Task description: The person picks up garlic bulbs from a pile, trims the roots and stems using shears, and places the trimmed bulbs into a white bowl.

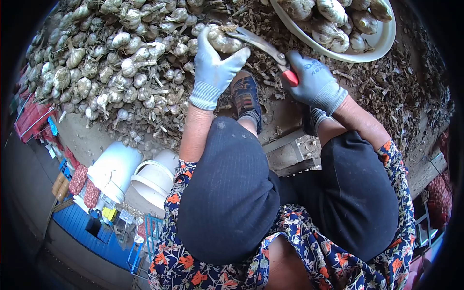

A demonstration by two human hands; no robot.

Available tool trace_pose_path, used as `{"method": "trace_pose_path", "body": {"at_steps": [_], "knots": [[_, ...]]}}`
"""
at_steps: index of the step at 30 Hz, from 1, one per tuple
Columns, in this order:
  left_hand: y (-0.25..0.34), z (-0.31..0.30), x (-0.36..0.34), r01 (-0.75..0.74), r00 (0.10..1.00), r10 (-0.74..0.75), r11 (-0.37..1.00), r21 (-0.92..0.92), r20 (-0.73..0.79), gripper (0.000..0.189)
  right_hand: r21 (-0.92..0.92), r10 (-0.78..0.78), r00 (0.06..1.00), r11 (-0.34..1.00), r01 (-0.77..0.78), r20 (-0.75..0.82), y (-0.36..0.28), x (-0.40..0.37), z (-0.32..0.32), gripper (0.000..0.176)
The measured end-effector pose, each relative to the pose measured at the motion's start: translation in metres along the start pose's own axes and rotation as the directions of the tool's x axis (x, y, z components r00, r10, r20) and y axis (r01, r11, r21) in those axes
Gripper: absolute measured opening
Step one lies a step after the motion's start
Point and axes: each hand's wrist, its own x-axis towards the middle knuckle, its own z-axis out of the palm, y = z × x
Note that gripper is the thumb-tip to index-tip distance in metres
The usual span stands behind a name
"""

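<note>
My left hand, in a grey-blue work glove, is closed around a garlic bulb at the top middle of the head view. In my right hand, gloved alike, is a pair of shears with a red handle. Their long metal blades reach left, with the tips right at the bulb's brown, rough end. Behind my left hand lies a big heap of garlic bulbs, many with stalk stubs.
A white basin of garlic bulbs stands at the top right. Dry trimmings cover the ground around it. Left of my knees are a white bucket and a second white bucket. Red net sacks stand farther off.
</note>
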Motion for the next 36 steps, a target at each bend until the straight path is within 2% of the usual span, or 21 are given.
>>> {"method": "trace_pose_path", "body": {"at_steps": [1, 4, 5, 6, 8, 9, 10, 12, 13, 16, 18, 20, 22, 25, 26, 27, 28, 29, 31, 32, 36], "knots": [[0.011, -0.001, 0.003, 0.163, 0.986, -0.141, 0.932, -0.324, 0.088, 0.072, -0.093, 0.014, 1.0, 0.996, -0.013, 0.015, -0.001, 0.0, -0.004, 0.034], [0.003, -0.005, 0.006, 0.22, 0.974, -0.183, 0.913, -0.343, 0.137, 0.07, -0.199, -0.051, 0.997, 0.979, 0.039, -0.057, -0.004, -0.002, -0.01, 0.034], [-0.003, -0.001, 0.007, 0.043, 0.999, -0.044, 0.972, -0.231, -0.002, 0.067, -0.197, -0.065, 0.994, 0.979, 0.047, -0.084, -0.003, -0.003, -0.008, 0.036], [-0.008, 0.0, 0.006, 0.041, 0.999, -0.043, 0.972, -0.23, -0.003, 0.067, -0.198, -0.066, 0.994, 0.979, 0.048, -0.086, -0.002, -0.002, -0.006, 0.036], [-0.012, 0.003, 0.005, -0.083, 0.993, 0.052, 0.939, -0.334, -0.102, 0.065, -0.133, -0.15, 0.974, 0.983, 0.128, -0.169, -0.003, -0.003, -0.003, 0.039], [-0.015, 0.004, 0.005, -0.092, 0.994, 0.074, 0.967, -0.236, -0.082, 0.066, -0.094, -0.107, 0.99, 0.991, 0.098, -0.094, -0.005, -0.003, -0.004, 0.041], [-0.01, 0.006, 0.003, -0.093, 0.994, 0.077, 0.967, -0.238, -0.077, 0.066, -0.093, -0.103, 0.99, 0.991, 0.094, -0.097, -0.007, 0.0, -0.007, 0.041], [0.001, 0.01, -0.002, -0.059, 0.996, 0.044, 0.98, -0.188, -0.082, 0.068, -0.105, -0.019, 1.0, 0.994, 0.021, 0.023, -0.011, 0.006, -0.01, 0.055], [0.002, 0.009, -0.002, -0.088, 0.992, 0.076, 0.99, -0.11, -0.104, 0.069, -0.132, -0.03, 1.0, 0.991, 0.031, 0.01, -0.012, 0.007, -0.009, 0.057], [-0.003, 0.008, -0.002, -0.061, 0.981, 0.041, 0.993, -0.099, -0.19, 0.069, -0.162, -0.072, 0.996, 0.985, 0.065, -0.042, -0.011, 0.005, -0.011, 0.056], [-0.004, 0.01, -0.003, -0.092, 0.982, 0.073, 0.99, -0.103, -0.175, 0.069, -0.178, -0.063, 0.997, 0.982, 0.055, -0.04, -0.007, 0.004, -0.009, 0.053], [0.006, 0.01, -0.002, -0.113, 0.991, 0.11, 0.993, -0.039, -0.078, 0.067, -0.192, -0.048, 0.998, 0.981, 0.038, -0.043, -0.004, 0.002, -0.006, 0.05], [0.006, 0.011, -0.002, -0.096, 0.993, 0.089, 0.992, -0.087, -0.079, 0.064, -0.279, -0.063, 0.997, 0.959, 0.046, -0.051, -0.001, 0.002, -0.002, 0.042], [0.004, 0.004, 0.0, -0.019, 0.999, 0.029, 0.98, -0.196, 0.046, 0.051, -0.17, -0.042, 0.998, 0.984, 0.05, 0.049, 0.005, 0.003, 0.003, 0.037], [0.015, -0.001, 0.0, 0.083, 0.989, -0.058, 0.979, -0.188, 0.137, 0.048, -0.167, -0.044, 0.997, 0.984, 0.053, 0.059, 0.009, 0.002, 0.008, 0.037], [0.002, -0.003, -0.001, 0.271, 0.937, -0.141, 0.871, -0.409, 0.32, 0.048, -0.081, 0.002, 0.998, 0.997, 0.003, 0.066, 0.017, 0.002, 0.017, 0.035], [-0.012, -0.004, -0.003, 0.466, 0.847, -0.162, 0.686, -0.559, 0.506, 0.048, 0.006, 0.049, 0.996, 0.999, -0.049, 0.077, 0.022, 0.002, 0.025, 0.034], [-0.01, -0.001, -0.009, 0.52, 0.816, -0.184, 0.647, -0.558, 0.548, 0.049, 0.05, 0.128, 0.989, 0.99, -0.131, 0.072, 0.024, 0.001, 0.03, 0.032], [-0.012, 0.004, -0.011, 0.603, 0.759, -0.191, 0.567, -0.562, 0.622, 0.05, 0.11, 0.121, 0.992, 0.986, -0.125, 0.041, 0.033, -0.006, 0.04, 0.032], [-0.013, 0.006, -0.013, 0.572, 0.803, -0.248, 0.577, -0.583, 0.543, 0.049, 0.166, 0.115, 0.993, 0.979, -0.115, 0.008, 0.038, -0.009, 0.04, 0.031], [-0.016, 0.007, -0.009, 0.535, 0.836, -0.22, 0.529, -0.659, 0.502, 0.045, 0.125, 0.04, 0.998, 0.991, -0.047, 0.058, 0.044, -0.024, 0.032, 0.032]]}}
